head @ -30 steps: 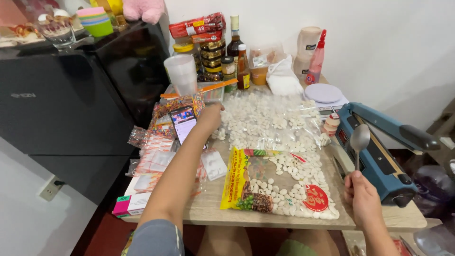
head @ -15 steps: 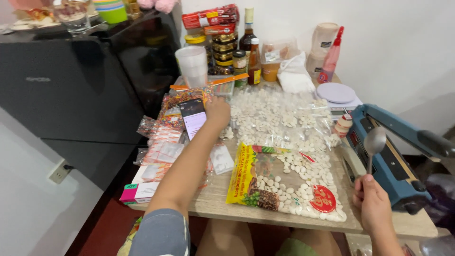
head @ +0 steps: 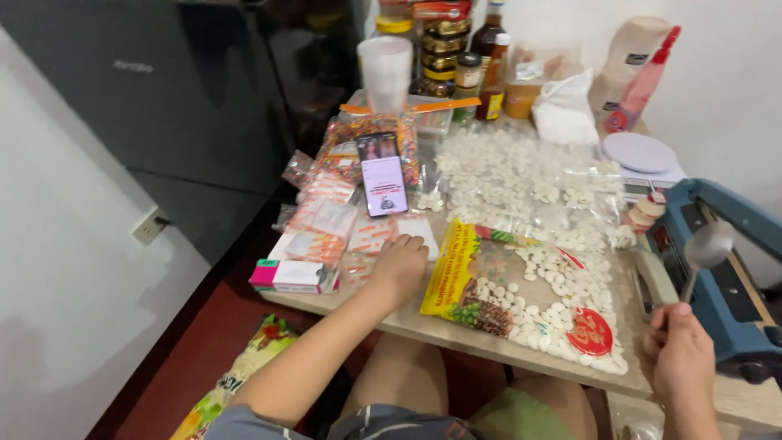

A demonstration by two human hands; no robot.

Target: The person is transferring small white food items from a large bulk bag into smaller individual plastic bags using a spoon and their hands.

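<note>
My left hand rests knuckles-up on small clear packets at the table's front left, fingers curled, just left of a large open bag of white seeds with a yellow edge. A lit phone lies on a sprinkle packet farther back, apart from the hand. My right hand is closed around the handle of a metal spoon held upright at the front right, its bowl above the blue heat sealer.
Several small clear bags of white seeds cover the table's middle. Bottles and jars, stacked plastic cups and a white scale stand at the back. A pink-green box sits at the left edge. A black cabinet stands left.
My left hand has let go of the phone at the back and drawn toward me onto the front packets. The right hand still holds the spoon upright. The view has tilted down.
</note>
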